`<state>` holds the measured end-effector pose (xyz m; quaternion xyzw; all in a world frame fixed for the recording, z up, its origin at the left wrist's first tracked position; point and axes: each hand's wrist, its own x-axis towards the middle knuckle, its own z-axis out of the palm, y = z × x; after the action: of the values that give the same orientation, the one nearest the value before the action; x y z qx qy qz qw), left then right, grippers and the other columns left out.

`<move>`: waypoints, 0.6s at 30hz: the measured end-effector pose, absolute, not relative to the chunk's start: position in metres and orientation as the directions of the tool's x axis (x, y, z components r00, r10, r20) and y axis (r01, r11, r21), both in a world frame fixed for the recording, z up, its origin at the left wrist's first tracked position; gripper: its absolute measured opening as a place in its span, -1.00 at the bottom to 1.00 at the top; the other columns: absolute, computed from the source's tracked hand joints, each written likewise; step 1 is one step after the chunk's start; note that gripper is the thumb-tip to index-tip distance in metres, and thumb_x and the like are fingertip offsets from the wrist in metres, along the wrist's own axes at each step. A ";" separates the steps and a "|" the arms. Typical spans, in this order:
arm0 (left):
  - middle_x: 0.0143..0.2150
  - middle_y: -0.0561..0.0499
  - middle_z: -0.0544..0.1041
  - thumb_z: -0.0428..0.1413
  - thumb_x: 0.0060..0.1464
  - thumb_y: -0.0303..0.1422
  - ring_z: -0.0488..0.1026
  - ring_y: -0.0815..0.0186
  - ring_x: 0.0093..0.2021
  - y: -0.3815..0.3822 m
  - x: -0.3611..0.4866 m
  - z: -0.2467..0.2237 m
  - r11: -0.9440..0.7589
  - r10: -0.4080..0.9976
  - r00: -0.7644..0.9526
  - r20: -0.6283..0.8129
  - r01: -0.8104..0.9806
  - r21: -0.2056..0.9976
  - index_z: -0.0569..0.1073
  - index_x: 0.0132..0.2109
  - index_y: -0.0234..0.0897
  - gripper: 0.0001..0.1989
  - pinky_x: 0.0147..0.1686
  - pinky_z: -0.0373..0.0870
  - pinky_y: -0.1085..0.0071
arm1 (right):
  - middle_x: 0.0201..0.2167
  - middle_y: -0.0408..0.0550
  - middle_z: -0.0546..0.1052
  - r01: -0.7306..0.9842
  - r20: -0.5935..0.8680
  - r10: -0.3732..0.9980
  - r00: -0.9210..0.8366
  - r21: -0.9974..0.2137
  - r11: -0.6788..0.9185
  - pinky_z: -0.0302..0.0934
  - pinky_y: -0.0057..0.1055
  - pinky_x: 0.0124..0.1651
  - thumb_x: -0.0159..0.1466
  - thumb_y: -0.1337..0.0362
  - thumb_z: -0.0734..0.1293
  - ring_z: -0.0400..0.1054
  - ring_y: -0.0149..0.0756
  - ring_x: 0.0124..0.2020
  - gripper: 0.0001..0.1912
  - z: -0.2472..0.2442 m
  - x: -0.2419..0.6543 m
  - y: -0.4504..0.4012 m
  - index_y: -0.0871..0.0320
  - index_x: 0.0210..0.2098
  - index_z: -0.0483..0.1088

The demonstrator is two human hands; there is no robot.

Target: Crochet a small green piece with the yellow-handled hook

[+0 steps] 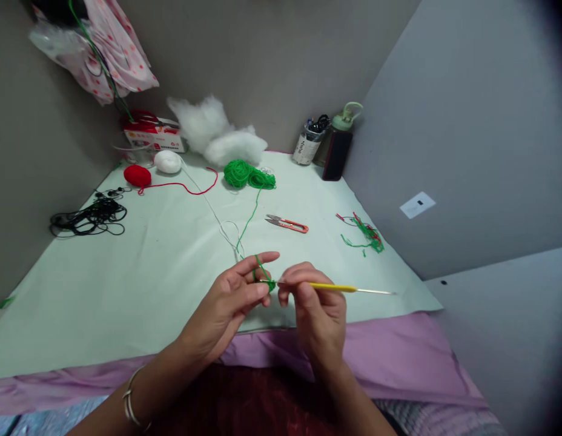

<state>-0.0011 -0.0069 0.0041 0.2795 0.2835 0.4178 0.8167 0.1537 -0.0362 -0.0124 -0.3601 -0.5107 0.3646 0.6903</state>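
Between thumb and fingers, my left hand [238,292] pinches a small green crocheted piece [271,285], with green yarn running over its raised index finger. My right hand [318,309] grips a crochet hook [333,287] by its yellow handle; the hook's metal tip reaches the green piece. From the fingers of my left hand the green strand leads back to a green yarn ball [238,174] near the back of the table. A white strand from the white yarn ball [168,161] ends in loose loops just behind my left hand.
Orange-handled thread snips [287,224] lie mid-table. Green and red yarn scraps [369,235] are at the right, a black cord bundle [92,217] and red yarn [137,176] at the left. Along the back stand white stuffing [235,147], a pen cup [307,145] and a phone [338,155] against a bottle.
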 end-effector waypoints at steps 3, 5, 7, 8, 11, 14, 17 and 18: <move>-0.24 0.03 0.59 0.46 0.05 -0.35 0.47 0.40 -0.27 -0.010 0.003 0.003 0.433 0.867 0.450 -0.212 -0.474 0.766 0.71 0.10 -0.16 -0.57 -0.13 0.41 0.47 | -0.23 -0.08 0.64 0.010 0.499 0.840 0.214 -0.861 0.509 0.44 -0.43 -0.31 0.48 0.33 0.35 0.49 -0.38 -0.32 -0.80 -0.013 0.151 -0.036 0.02 -0.14 0.65; -0.25 0.04 0.59 0.47 0.06 -0.34 0.48 0.38 -0.24 -0.013 0.005 0.001 0.383 0.896 0.398 -0.197 -0.467 0.797 0.70 0.11 -0.13 -0.56 -0.09 0.41 0.46 | -0.23 -0.09 0.64 0.172 0.567 0.799 0.199 -0.823 0.541 0.46 -0.43 -0.29 0.47 0.40 0.33 0.52 -0.36 -0.29 -0.75 -0.015 0.150 -0.038 -0.01 -0.07 0.64; -0.25 0.05 0.59 0.47 0.05 -0.36 0.49 0.36 -0.20 -0.013 0.007 -0.001 0.381 0.905 0.370 -0.207 -0.493 0.783 0.69 0.14 -0.13 -0.53 -0.08 0.42 0.46 | -0.17 -0.05 0.65 0.400 0.684 0.717 0.131 -0.699 0.593 0.50 -0.38 -0.21 0.43 0.46 0.37 0.55 -0.31 -0.20 -0.70 -0.018 0.152 -0.041 -0.01 0.02 0.63; -0.24 0.03 0.60 0.47 0.05 -0.36 0.49 0.36 -0.20 -0.013 0.007 -0.001 0.413 0.895 0.383 -0.230 -0.512 0.754 0.68 0.14 -0.15 -0.52 -0.08 0.42 0.47 | -0.13 -0.01 0.65 0.492 0.736 0.672 0.085 -0.617 0.614 0.51 -0.36 -0.17 0.41 0.48 0.38 0.56 -0.28 -0.15 -0.66 -0.019 0.153 -0.042 -0.01 0.05 0.63; -0.26 0.01 0.58 0.46 0.04 -0.36 0.45 0.42 -0.30 -0.009 0.006 -0.003 0.561 0.817 0.488 -0.307 -0.550 0.619 0.70 0.11 -0.26 -0.54 -0.20 0.45 0.51 | -0.12 0.00 0.65 0.508 0.749 0.656 0.096 -0.603 0.615 0.50 -0.33 -0.14 0.41 0.48 0.37 0.56 -0.26 -0.14 -0.66 -0.020 0.157 -0.044 -0.01 0.05 0.63; -0.32 0.05 0.52 0.45 0.03 -0.39 0.39 0.48 -0.39 -0.004 0.002 -0.003 0.556 0.821 0.497 -0.282 -0.581 0.595 0.74 0.00 -0.31 -0.65 -0.31 0.43 0.56 | -0.28 -0.11 0.62 0.148 0.534 0.797 0.282 -0.845 0.513 0.43 -0.39 -0.28 0.47 0.39 0.33 0.50 -0.36 -0.34 -0.75 -0.017 0.159 -0.041 -0.02 -0.10 0.65; -0.26 0.03 0.58 0.43 0.08 -0.38 0.48 0.43 -0.32 -0.004 0.001 -0.003 0.445 0.870 0.447 -0.208 -0.527 0.724 0.75 -0.02 -0.24 -0.72 -0.22 0.48 0.52 | -0.28 -0.11 0.61 -0.160 0.371 0.893 0.253 -0.895 0.417 0.36 -0.43 -0.38 0.47 0.28 0.36 0.44 -0.41 -0.42 -0.81 -0.015 0.158 -0.038 0.00 -0.19 0.66; -0.22 0.02 0.61 0.43 0.11 -0.38 0.53 0.40 -0.27 -0.005 0.001 -0.003 0.409 0.878 0.443 -0.183 -0.494 0.767 0.74 0.00 -0.19 -0.71 -0.16 0.50 0.49 | -0.27 -0.10 0.62 -0.185 0.353 0.908 0.227 -0.899 0.396 0.36 -0.43 -0.37 0.46 0.26 0.38 0.44 -0.41 -0.41 -0.83 -0.015 0.157 -0.037 0.01 -0.19 0.67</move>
<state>0.0014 -0.0053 -0.0032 0.3238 0.2962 0.4365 0.7854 0.1572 -0.0366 -0.0149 -0.3782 -0.4774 0.3984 0.6857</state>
